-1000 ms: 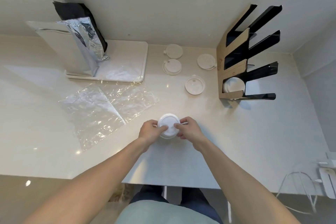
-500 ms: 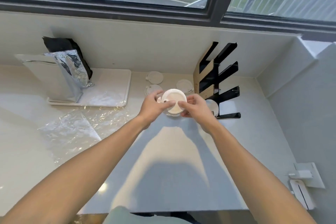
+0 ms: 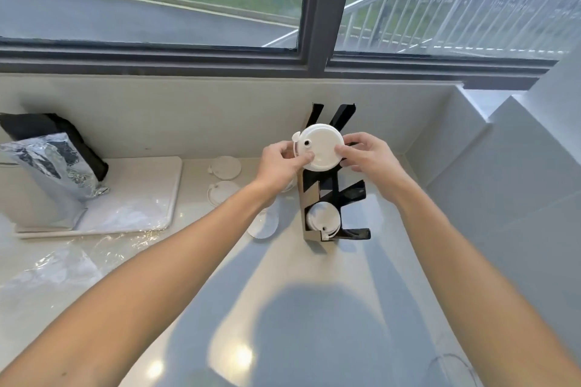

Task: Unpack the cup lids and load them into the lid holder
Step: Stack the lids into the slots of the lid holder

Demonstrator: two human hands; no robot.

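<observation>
Since half a second ago I see the stack of lids (image 3: 319, 151) carried up off the counter (image 3: 314, 308) and away toward the back edge; it now sits in the air in front of the upper slots of the lid holder (image 3: 333, 198), where before it was lower and nearer me. The left hand (image 3: 283, 163) pinches its left rim, thumb pressed on the top face; the right hand (image 3: 366, 155) pinches the right rim with curled fingers; both grips are closed on it. The round top face is tilted toward me, its plug tab pointing to the upper left; the stack's short axis runs away from me toward the holder. It is plain white plastic, with a small dark sip hole near the left rim. One lid (image 3: 323, 217) already rests in the holder's lowest slot. Loose lids (image 3: 224, 167) lie on the counter left of the holder; further left, near the back edge, a white tray (image 3: 151, 195) carries a silver bag (image 3: 50, 173), and crumpled clear wrap (image 3: 63, 264) lies in front of it.
</observation>
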